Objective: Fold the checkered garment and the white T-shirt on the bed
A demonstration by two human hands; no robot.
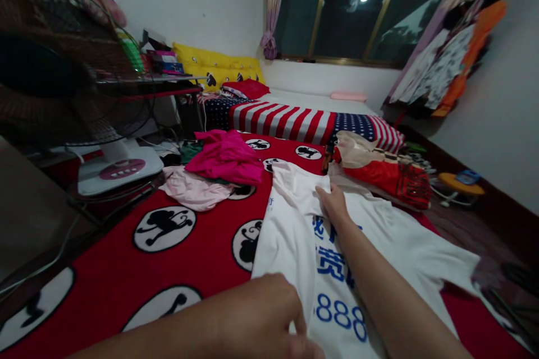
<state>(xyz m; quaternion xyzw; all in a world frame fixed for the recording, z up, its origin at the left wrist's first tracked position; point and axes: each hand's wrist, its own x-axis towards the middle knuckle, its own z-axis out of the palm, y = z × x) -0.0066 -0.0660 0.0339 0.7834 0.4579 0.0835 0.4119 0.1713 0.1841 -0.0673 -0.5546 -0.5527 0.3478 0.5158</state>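
A white T-shirt (391,247) with blue printed characters and digits lies spread on a red blanket (202,252) patterned with black-and-white monkey circles. My right hand (334,205) reaches forward and pinches the folded left sleeve near the shirt's shoulder. My left hand (269,314) is close to the camera at the bottom, its fingers closed on the shirt's lower left edge.
A magenta garment (227,157) and a pale pink one (193,188) lie piled on the blanket to the left. A red-and-beige garment (379,165) sits at the right. A standing fan (63,78) is at left. A stars-and-stripes cover (295,120) lies beyond.
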